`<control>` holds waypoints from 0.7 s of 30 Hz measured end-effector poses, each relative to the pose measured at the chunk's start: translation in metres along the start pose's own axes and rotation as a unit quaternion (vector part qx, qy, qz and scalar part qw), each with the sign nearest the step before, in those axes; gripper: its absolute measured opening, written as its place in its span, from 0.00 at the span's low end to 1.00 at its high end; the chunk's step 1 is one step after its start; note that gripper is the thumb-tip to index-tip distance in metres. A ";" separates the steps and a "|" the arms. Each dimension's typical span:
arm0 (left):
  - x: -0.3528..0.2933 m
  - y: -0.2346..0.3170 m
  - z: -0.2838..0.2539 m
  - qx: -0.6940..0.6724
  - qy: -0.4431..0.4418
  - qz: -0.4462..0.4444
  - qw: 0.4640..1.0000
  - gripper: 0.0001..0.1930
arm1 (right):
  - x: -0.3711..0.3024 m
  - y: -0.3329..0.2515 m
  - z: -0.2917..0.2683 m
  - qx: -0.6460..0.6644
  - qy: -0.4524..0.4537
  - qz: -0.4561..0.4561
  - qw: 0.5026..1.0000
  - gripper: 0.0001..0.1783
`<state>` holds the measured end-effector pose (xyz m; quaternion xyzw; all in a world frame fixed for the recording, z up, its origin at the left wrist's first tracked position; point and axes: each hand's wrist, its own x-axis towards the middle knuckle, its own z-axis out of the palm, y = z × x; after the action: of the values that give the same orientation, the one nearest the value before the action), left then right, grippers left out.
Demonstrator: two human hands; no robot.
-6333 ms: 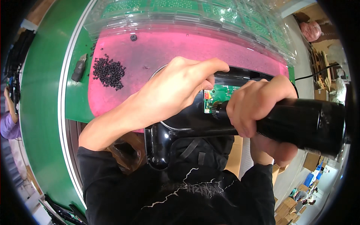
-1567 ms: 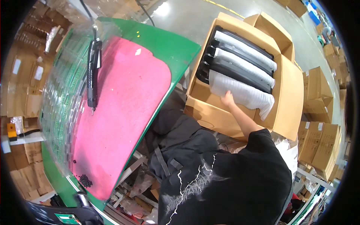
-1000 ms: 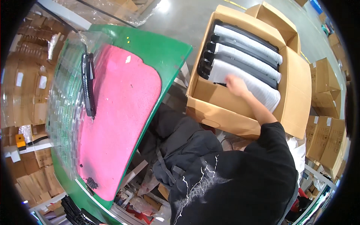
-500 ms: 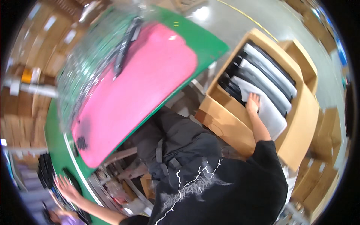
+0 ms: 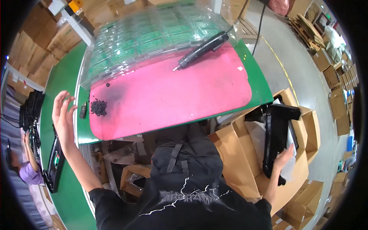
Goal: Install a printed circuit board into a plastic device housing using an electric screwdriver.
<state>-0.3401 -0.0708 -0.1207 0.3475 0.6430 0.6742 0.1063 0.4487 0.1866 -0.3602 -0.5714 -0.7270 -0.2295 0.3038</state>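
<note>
Fingers of the left hand [image 5: 62,115] spread free at frame left; right hand [image 5: 283,160] grips the black housing [image 5: 276,138], lower right, steadying it over the carton [image 5: 245,165].

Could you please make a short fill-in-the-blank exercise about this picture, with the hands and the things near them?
1. The right hand grips a long ____ plastic part over the open cardboard box.
2. The left hand is raised with its fingers spread and holds ____.
3. The electric screwdriver lies on the ____ mat.
4. A small heap of black screws sits near the mat's ____ edge.

Missing words: black; nothing; pink; left
</note>
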 end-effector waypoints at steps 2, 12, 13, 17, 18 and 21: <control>0.014 0.004 0.022 -0.011 -0.028 0.006 1.000 0.15 | 0.026 0.005 -0.036 -0.005 0.002 0.071 0.997 0.22; 0.042 0.001 0.174 0.070 -0.418 0.057 0.904 0.12 | 0.189 -0.125 -0.156 0.494 -0.046 0.377 0.782 0.23; 0.041 -0.001 0.181 0.084 -0.441 0.034 0.893 0.14 | 0.194 -0.148 -0.151 0.541 -0.109 0.383 0.741 0.22; 0.036 -0.024 0.190 0.071 -0.438 0.008 0.896 0.17 | 0.201 -0.297 -0.119 0.582 -0.258 0.419 0.647 0.19; 0.039 -0.029 0.188 0.033 -0.429 -0.001 0.902 0.19 | 0.192 -0.311 -0.112 0.606 -0.299 0.400 0.619 0.18; 0.049 -0.023 0.174 0.099 -0.472 0.007 0.876 0.23 | 0.187 -0.341 -0.102 0.569 -0.499 0.389 0.525 0.13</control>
<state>-0.2776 0.0998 -0.1382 0.6376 0.5776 0.3630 0.3578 0.1057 0.1643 -0.1516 -0.5244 -0.4411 0.6970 0.2114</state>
